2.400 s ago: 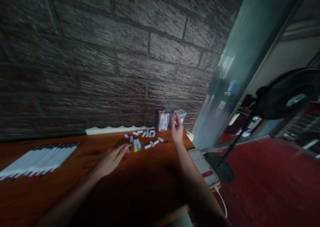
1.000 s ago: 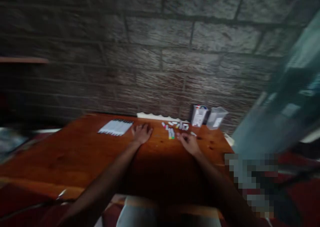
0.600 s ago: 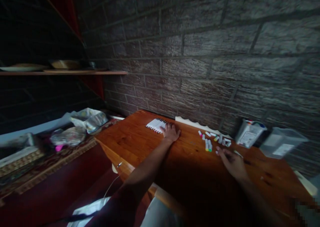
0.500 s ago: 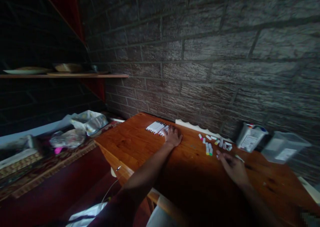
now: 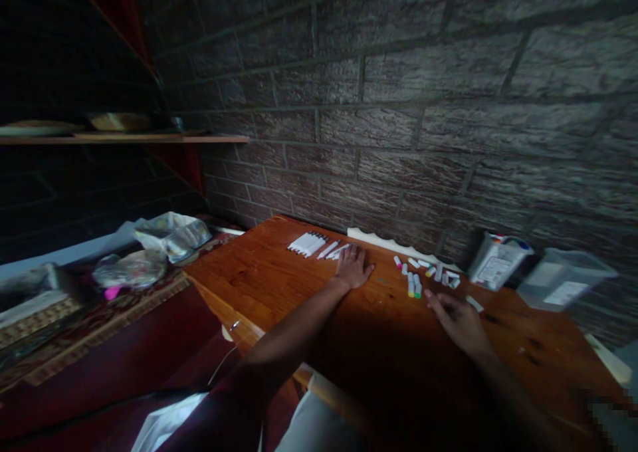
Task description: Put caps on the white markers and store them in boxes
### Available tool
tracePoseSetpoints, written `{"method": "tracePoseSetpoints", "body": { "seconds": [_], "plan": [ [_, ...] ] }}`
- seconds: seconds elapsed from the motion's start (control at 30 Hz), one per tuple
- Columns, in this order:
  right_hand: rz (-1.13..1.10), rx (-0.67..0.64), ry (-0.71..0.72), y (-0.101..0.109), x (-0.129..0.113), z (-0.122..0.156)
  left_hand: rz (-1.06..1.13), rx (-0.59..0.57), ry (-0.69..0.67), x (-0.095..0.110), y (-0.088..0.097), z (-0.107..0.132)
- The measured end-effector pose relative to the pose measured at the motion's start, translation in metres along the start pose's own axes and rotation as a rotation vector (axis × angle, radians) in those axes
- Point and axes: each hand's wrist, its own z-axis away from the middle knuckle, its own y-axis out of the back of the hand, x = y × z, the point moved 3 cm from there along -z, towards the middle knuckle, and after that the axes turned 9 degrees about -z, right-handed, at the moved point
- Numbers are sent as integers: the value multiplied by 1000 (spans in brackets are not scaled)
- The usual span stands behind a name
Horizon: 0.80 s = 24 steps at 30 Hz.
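My left hand (image 5: 353,269) lies flat and open on the wooden table (image 5: 279,286), its fingertips on the nearest of two white markers (image 5: 335,250) that sit apart from a neat row of white markers (image 5: 309,242) with dark tips. My right hand (image 5: 456,316) rests on the table with its fingers stretched toward several loose marker caps (image 5: 416,280), white with coloured ends, and holds nothing that I can see. One small cap (image 5: 473,302) lies just right of that hand.
A white tub (image 5: 498,259) with markers in it and a clear plastic tub (image 5: 563,282) stand by the brick wall at the right. Left of the table are bags (image 5: 172,234) on a patterned rug and a wall shelf (image 5: 124,137).
My left hand has slid right, away from the marker row, and two markers now lie apart from the row under its fingertips. My right hand has hardly moved.
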Motion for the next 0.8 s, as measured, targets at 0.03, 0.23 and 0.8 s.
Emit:
{"method": "tracePoseSetpoints", "body": {
  "seconds": [0.03, 0.23, 0.8],
  "plan": [
    [0, -4, -1, 0, 0, 0, -1, 0, 5, 1, 1, 0],
    [-2, 6, 9, 2, 2, 0, -26, 25, 5, 4, 8, 1],
    [23, 40, -5, 1, 1, -5, 354, 6, 20, -3, 22, -5]
  ]
}}
